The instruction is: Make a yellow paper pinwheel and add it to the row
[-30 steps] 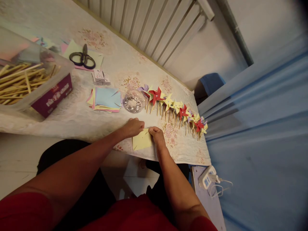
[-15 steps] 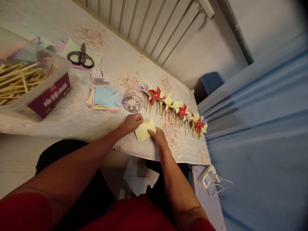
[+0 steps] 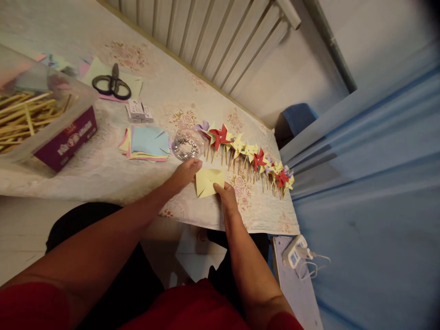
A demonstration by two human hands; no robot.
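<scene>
A yellow paper square (image 3: 208, 180) with cut slits lies on the flowered tablecloth (image 3: 113, 176) near the front edge. My left hand (image 3: 185, 173) pinches the paper's left upper corner, fingers closed. At the paper's lower right edge my right hand (image 3: 224, 192) presses with closed fingertips. Just behind the paper stands a small clear cup (image 3: 187, 144) of shiny pins. A row of finished paper pinwheels (image 3: 247, 158) on wooden sticks, red, yellow and purple, lies to the right of the cup.
A stack of coloured paper squares (image 3: 147, 143) lies left of the cup. Black scissors (image 3: 112, 83) and small white boxes (image 3: 139, 110) sit further back. A clear tub of wooden sticks (image 3: 37, 123) stands at the left. A radiator (image 3: 206, 36) runs behind; a blue curtain (image 3: 371, 183) hangs at the right.
The yellow paper has been turned and shifted a little away from the table's front edge, towards the cup. Both hands moved with it, the left hand now closer to the cup.
</scene>
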